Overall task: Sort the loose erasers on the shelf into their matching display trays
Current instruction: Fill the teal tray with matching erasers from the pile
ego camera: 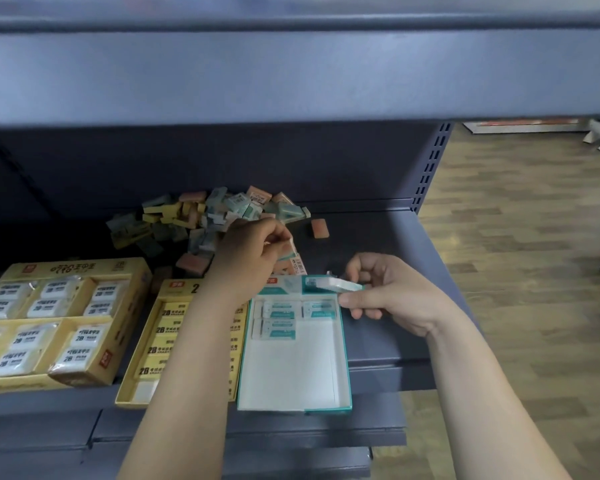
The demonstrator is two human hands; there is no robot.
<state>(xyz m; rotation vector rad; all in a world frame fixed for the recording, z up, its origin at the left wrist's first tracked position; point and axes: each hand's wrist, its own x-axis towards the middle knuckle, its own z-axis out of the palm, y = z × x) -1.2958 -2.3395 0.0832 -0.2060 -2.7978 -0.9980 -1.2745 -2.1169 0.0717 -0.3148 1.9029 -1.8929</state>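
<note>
A heap of loose erasers (pixel 201 216) in teal, yellow and pink wrappers lies at the back of the shelf. My left hand (pixel 250 258) pinches a small eraser (pixel 291 249) just in front of the heap. My right hand (pixel 385 292) holds a teal-and-white eraser (pixel 333 285) flat above the far end of the teal display tray (pixel 343 375). Three teal erasers (pixel 278 318) lie in that tray's far end. My left forearm crosses the middle yellow tray (pixel 132 386) and hides part of it.
A larger yellow tray (pixel 66 268) of white wrapped erasers stands at the left. One pink eraser (pixel 319 227) lies apart, right of the heap. The upper shelf (pixel 291 74) overhangs closely. The shelf upright (pixel 430 168) and wooden floor (pixel 516 271) are to the right.
</note>
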